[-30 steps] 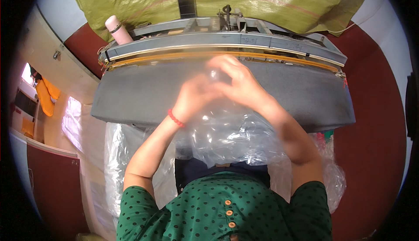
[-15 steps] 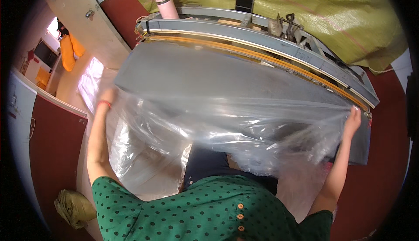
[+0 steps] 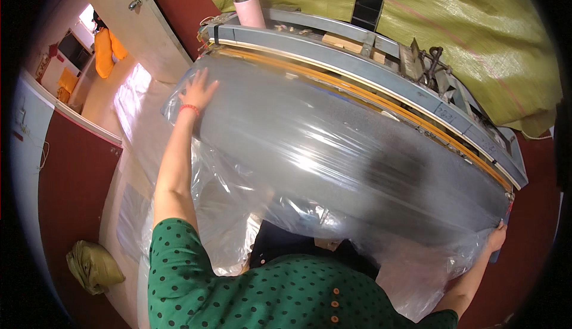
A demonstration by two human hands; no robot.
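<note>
A wide sheet of clear plastic film (image 3: 307, 162) lies stretched over a long grey work surface (image 3: 262, 73) and drapes over its near edge toward my legs. My left hand (image 3: 198, 90), with a red band at the wrist, rests flat with spread fingers on the film near the surface's far left corner. At the right end, my right hand (image 3: 498, 235) has its fingers closed on the film's edge, beside the corner of the surface. Behind the surface runs a long grey metal bar (image 3: 357, 67) with an orange strip (image 3: 357, 93) along its near side.
A pink bottle (image 3: 247, 4) and a dark phone (image 3: 366, 10) stand behind the bar. Metal clamp parts (image 3: 432, 67) lie in the frame at right. Yellow-green woven sheeting (image 3: 453, 7) hangs behind. At left are an open door (image 3: 140, 19) and a tied olive sack (image 3: 95, 267).
My left hand has let go of the film's edge and moved forward onto the surface. My right hand has come down and toward me with the film, which now covers more of the surface.
</note>
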